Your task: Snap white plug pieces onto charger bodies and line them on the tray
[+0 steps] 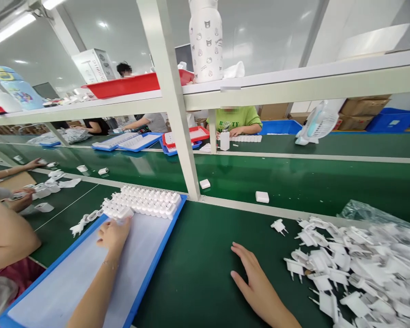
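Note:
My left hand (114, 234) is over the upper part of a blue-rimmed tray (160, 248) lined with white. Its curled fingers are on a white charger block (124, 212) at the near edge of packed rows of white charger blocks (146, 199); the far fingertips are partly hidden. With fingers stretched apart, my right hand (254, 282) hovers over or rests on the green work surface and holds nothing. To its right lies a big heap of loose white plug pieces with pins (355, 273). One single plug piece (279, 226) sits apart from the heap.
Beyond a pale ledge, a green conveyor belt (232, 177) carries white blocks (262, 197). A metal post (177, 100) and shelf stand ahead, holding a white bottle (206, 43). At left, a co-worker's arm (7, 228) is close to the tray. Clear plastic (372, 212) lies behind the heap.

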`<control>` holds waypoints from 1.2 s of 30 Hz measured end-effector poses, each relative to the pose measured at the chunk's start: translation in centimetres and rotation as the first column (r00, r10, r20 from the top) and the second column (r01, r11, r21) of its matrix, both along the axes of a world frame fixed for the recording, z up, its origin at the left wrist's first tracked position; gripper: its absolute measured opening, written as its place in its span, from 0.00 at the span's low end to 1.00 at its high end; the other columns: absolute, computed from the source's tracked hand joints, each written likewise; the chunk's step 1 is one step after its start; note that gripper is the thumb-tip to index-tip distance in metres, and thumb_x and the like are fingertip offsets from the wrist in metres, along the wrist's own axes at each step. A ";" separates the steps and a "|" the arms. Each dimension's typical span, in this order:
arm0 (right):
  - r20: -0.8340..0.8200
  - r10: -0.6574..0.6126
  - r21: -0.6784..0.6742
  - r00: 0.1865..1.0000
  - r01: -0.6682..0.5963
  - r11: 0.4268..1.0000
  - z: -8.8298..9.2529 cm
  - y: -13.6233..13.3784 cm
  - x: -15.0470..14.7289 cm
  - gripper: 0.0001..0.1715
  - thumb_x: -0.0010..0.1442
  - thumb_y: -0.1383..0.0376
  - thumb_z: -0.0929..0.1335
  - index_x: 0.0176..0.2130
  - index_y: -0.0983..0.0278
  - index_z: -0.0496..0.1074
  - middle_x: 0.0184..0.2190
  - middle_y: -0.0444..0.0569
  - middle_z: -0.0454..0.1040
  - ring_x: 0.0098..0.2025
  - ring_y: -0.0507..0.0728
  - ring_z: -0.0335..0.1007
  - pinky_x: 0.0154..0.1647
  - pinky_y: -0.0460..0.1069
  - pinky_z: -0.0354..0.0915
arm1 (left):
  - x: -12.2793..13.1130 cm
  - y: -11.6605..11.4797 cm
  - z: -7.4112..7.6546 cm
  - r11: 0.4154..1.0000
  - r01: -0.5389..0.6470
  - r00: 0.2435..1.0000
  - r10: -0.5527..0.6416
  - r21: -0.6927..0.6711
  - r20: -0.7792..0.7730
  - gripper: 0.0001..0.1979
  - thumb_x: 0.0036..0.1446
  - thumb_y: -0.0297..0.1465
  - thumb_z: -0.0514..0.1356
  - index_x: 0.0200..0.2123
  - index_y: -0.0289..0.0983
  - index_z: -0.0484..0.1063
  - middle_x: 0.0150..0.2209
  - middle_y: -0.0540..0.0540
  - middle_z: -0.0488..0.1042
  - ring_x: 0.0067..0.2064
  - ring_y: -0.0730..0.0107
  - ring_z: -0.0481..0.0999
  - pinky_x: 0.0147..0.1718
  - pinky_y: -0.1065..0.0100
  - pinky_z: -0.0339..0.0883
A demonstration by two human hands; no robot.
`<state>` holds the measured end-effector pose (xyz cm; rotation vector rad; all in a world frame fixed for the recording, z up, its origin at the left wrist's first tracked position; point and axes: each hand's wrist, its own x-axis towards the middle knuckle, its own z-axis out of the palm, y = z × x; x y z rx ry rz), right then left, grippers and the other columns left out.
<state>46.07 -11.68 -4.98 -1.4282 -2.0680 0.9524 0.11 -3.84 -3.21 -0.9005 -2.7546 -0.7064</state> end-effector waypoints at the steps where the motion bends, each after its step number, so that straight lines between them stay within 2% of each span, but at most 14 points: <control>1: 0.022 -0.014 0.025 1.000 0.014 1.000 0.6 0.4 0.4 0.27 0.63 0.57 0.57 0.60 0.57 0.54 0.64 0.46 0.51 0.65 0.58 0.45 0.62 0.54 0.53 | 0.6 -0.4 0.3 0.996 0.036 0.996 -0.029 0.087 -0.085 0.33 0.51 0.49 0.50 0.53 0.31 0.65 0.55 0.29 0.61 0.57 0.37 0.55 0.48 0.42 0.52; 3: 0.081 -0.086 0.092 0.993 0.079 0.993 2.1 2.0 1.5 0.28 0.62 0.57 0.57 0.60 0.59 0.54 0.63 0.48 0.53 0.64 0.59 0.46 0.62 0.55 0.53 | 2.4 -1.2 1.1 0.934 0.268 0.939 -0.198 0.235 -0.281 0.28 0.53 0.45 0.50 0.51 0.33 0.66 0.52 0.33 0.63 0.56 0.42 0.58 0.50 0.44 0.52; 4: 0.117 -0.143 0.130 0.983 0.127 0.983 2.8 3.4 2.2 0.28 0.62 0.57 0.58 0.60 0.60 0.54 0.63 0.49 0.54 0.64 0.60 0.47 0.61 0.56 0.55 | 3.9 -1.5 1.7 0.862 0.442 0.869 -0.342 0.249 -0.358 0.25 0.54 0.43 0.50 0.49 0.34 0.67 0.49 0.34 0.65 0.54 0.45 0.61 0.51 0.47 0.52; 7: 0.252 -0.355 0.227 0.900 0.302 0.926 4.3 9.0 4.8 0.30 0.61 0.61 0.58 0.61 0.63 0.50 0.62 0.54 0.54 0.61 0.65 0.51 0.54 0.59 0.60 | 10.4 -1.0 3.6 0.486 0.868 0.487 -0.794 0.100 -0.363 0.17 0.55 0.38 0.52 0.44 0.37 0.70 0.44 0.39 0.69 0.50 0.53 0.67 0.52 0.55 0.58; 9: 0.358 -0.480 0.268 0.800 0.405 0.874 4.6 13.2 6.6 0.32 0.59 0.69 0.57 0.62 0.66 0.48 0.64 0.58 0.48 0.63 0.68 0.47 0.55 0.62 0.56 | 15.9 1.3 4.2 0.251 0.968 0.242 -0.937 -0.002 -0.252 0.18 0.57 0.36 0.51 0.50 0.41 0.67 0.49 0.41 0.68 0.54 0.56 0.65 0.54 0.59 0.59; 11: 0.453 -0.485 0.221 0.748 0.433 0.874 4.4 16.8 8.4 0.36 0.56 0.76 0.57 0.62 0.67 0.47 0.66 0.59 0.42 0.66 0.69 0.36 0.57 0.65 0.50 | 21.2 5.0 4.0 0.149 0.989 0.142 -0.971 -0.019 -0.195 0.23 0.59 0.35 0.48 0.58 0.40 0.58 0.57 0.42 0.61 0.59 0.57 0.60 0.57 0.60 0.55; 13: 0.478 -0.438 0.179 0.761 0.404 0.897 4.1 19.2 10.0 0.37 0.52 0.79 0.58 0.60 0.65 0.52 0.64 0.58 0.49 0.66 0.67 0.38 0.57 0.65 0.49 | 25.1 9.7 3.1 0.186 0.982 0.181 -0.971 -0.022 -0.155 0.28 0.58 0.34 0.49 0.62 0.36 0.51 0.61 0.39 0.56 0.61 0.55 0.56 0.57 0.57 0.54; 15: 0.477 -0.389 0.152 0.788 0.362 0.920 4.1 20.4 11.5 0.35 0.49 0.80 0.60 0.56 0.65 0.59 0.59 0.58 0.60 0.62 0.65 0.51 0.55 0.61 0.54 | 27.4 14.5 2.0 0.318 0.946 0.316 -0.948 -0.054 -0.044 0.34 0.56 0.34 0.53 0.63 0.32 0.46 0.62 0.33 0.54 0.61 0.46 0.55 0.55 0.51 0.55; 17: 0.470 -0.358 0.140 0.806 0.333 0.933 4.4 20.7 12.7 0.32 0.48 0.80 0.61 0.53 0.66 0.64 0.52 0.58 0.67 0.54 0.63 0.63 0.48 0.55 0.60 | 28.3 18.4 1.1 0.398 0.914 0.403 -0.912 -0.073 0.077 0.35 0.54 0.33 0.55 0.62 0.29 0.48 0.59 0.28 0.56 0.60 0.39 0.55 0.52 0.44 0.54; 20: 0.445 -0.339 0.155 0.829 0.301 0.941 5.2 19.9 13.5 0.27 0.50 0.76 0.64 0.52 0.68 0.65 0.49 0.58 0.68 0.45 0.60 0.68 0.41 0.50 0.61 | 28.5 21.1 0.3 0.386 0.922 0.386 -0.909 -0.029 0.156 0.28 0.55 0.31 0.52 0.58 0.25 0.56 0.55 0.25 0.62 0.59 0.38 0.58 0.53 0.42 0.51; 24: 0.414 -0.260 0.182 0.872 0.201 0.963 5.9 17.4 11.5 0.23 0.54 0.64 0.65 0.51 0.65 0.65 0.48 0.55 0.67 0.40 0.57 0.68 0.36 0.47 0.59 | 29.5 19.0 -0.8 0.269 0.960 0.248 -0.945 0.077 0.213 0.26 0.61 0.33 0.46 0.60 0.29 0.53 0.59 0.33 0.60 0.60 0.56 0.60 0.57 0.59 0.55; 27: 0.442 -0.144 0.147 0.886 0.087 0.985 5.8 14.6 8.1 0.21 0.48 0.57 0.69 0.42 0.63 0.69 0.40 0.52 0.71 0.39 0.59 0.69 0.34 0.47 0.58 | 30.9 14.7 -2.0 0.075 0.967 -0.008 -0.945 0.242 0.327 0.26 0.62 0.38 0.46 0.61 0.35 0.53 0.61 0.41 0.59 0.60 0.63 0.62 0.57 0.64 0.57; 30: 0.485 -0.131 0.143 0.865 0.069 0.987 5.5 11.9 5.3 0.27 0.48 0.55 0.70 0.45 0.64 0.66 0.40 0.54 0.72 0.39 0.63 0.69 0.33 0.48 0.57 | 31.9 10.3 -2.8 -0.097 0.923 -0.262 -0.868 0.373 0.422 0.27 0.61 0.41 0.47 0.62 0.37 0.53 0.62 0.42 0.57 0.61 0.60 0.59 0.60 0.60 0.52; 36: 0.320 -0.045 0.011 0.946 0.044 0.999 5.0 9.3 5.5 0.38 0.45 0.56 0.73 0.50 0.63 0.54 0.35 0.49 0.72 0.34 0.59 0.69 0.27 0.45 0.54 | 31.4 6.2 -2.8 -0.173 0.959 -0.262 -0.849 0.226 0.460 0.31 0.59 0.35 0.48 0.65 0.40 0.45 0.66 0.47 0.49 0.66 0.57 0.47 0.64 0.52 0.35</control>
